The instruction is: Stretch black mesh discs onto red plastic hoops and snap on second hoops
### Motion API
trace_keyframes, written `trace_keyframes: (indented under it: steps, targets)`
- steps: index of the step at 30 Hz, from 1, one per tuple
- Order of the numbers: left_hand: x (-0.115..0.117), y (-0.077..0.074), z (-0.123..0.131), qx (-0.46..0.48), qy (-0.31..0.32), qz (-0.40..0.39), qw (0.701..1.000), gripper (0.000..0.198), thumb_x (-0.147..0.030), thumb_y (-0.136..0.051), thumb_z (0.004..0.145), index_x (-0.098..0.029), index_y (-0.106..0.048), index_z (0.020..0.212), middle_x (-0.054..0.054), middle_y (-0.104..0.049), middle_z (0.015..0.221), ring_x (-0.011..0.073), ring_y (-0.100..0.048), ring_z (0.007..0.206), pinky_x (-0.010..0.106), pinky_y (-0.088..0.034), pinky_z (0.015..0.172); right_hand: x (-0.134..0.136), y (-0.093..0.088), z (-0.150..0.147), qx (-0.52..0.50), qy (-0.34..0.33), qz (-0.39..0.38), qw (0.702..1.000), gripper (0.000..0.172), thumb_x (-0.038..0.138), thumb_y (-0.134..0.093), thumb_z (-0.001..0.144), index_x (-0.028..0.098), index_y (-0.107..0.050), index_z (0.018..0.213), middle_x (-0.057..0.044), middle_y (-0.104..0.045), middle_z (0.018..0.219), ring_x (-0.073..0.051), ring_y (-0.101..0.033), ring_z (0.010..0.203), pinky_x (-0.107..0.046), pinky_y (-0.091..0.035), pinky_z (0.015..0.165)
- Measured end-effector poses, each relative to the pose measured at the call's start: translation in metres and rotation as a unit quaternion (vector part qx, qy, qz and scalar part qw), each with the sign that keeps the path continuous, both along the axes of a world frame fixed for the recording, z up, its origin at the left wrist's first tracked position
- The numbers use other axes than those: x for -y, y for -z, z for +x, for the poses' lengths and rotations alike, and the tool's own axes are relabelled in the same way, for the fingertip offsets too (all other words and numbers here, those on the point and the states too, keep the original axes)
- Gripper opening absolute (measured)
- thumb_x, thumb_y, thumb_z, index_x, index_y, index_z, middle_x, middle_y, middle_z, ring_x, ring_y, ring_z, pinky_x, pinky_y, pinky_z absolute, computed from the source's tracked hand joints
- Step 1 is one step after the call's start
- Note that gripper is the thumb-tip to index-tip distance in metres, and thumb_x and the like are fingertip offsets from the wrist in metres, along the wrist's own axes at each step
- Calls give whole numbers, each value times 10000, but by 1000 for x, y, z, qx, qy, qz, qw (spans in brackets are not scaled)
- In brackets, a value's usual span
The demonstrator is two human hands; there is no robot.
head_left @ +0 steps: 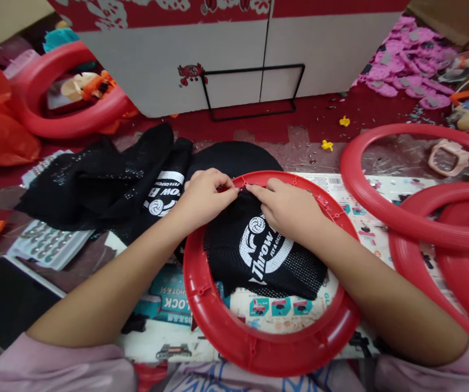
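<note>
A red plastic ring lies in front of me on printed cardboard. Inside it sits a black mesh net with a white "Throw" logo. My left hand pinches the net's edge against the ring's far rim, fingers closed. My right hand rests on the net and pinches the same edge at the rim, fingertips nearly touching the left hand's. Small pegs line the rim's inner side.
A pile of black nets lies at the left. More red rings are stacked at the right and one at the back left. A white cabinet stands behind. Pink parts and yellow bits litter the red floor.
</note>
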State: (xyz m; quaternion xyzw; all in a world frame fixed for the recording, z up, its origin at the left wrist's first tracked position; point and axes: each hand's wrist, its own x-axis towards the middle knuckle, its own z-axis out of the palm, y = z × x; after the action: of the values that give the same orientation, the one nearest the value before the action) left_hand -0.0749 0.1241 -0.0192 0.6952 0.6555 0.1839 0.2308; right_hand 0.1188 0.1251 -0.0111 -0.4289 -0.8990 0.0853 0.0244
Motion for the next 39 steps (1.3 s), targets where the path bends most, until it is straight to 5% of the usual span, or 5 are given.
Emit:
trace_keyframes:
  steps: [6, 10, 15, 26, 39]
  targets:
    - [10, -1, 4, -23, 20, 66, 997, 209, -304, -503, 851, -172, -637, 943, 90, -625, 1053, 270, -547, 1042, 447, -412, 921, -6, 7, 8, -225, 24, -71, 971, 274, 231, -490, 906, 184, -721, 1044, -66, -737, 998, -194, -668, 914, -306, -491, 806]
    - [20, -3, 9, -68, 115, 170, 976, 237, -245, -438, 913, -163, -585, 1080, 123, -578, 1212, 273, -502, 1165, 478, -370, 982, -9, 10, 12, -324, 67, -95, 939, 214, 222, -550, 869, 200, -738, 969, -24, -758, 956, -170, -689, 881, -294, -506, 815]
    - [20, -1, 8, -83, 179, 199, 960, 229, -221, -463, 912, -189, -621, 1075, 111, -577, 1241, 277, -477, 1186, 489, -380, 988, -13, 14, 13, -327, 54, -58, 942, 365, 105, -475, 846, 238, -719, 1082, 7, -741, 1070, -156, -683, 975, -298, -505, 886]
    - [19, 4, 7, -119, 181, 195, 956, 346, -229, -457, 912, -173, -640, 1200, 153, -553, 1292, 341, -442, 1223, 565, -393, 976, -15, 16, 11, -242, 65, -38, 967, 411, 110, -430, 834, 187, -718, 1117, -77, -740, 1022, -212, -678, 941, -349, -508, 875]
    - [17, 5, 5, -124, 185, 186, 957, 359, -242, -440, 924, -190, -609, 1237, 156, -512, 1305, 310, -439, 1228, 528, -386, 992, -16, 15, 9, -220, 58, -26, 973, 427, 101, -403, 855, 159, -702, 1154, -103, -715, 972, -218, -652, 911, -340, -492, 864]
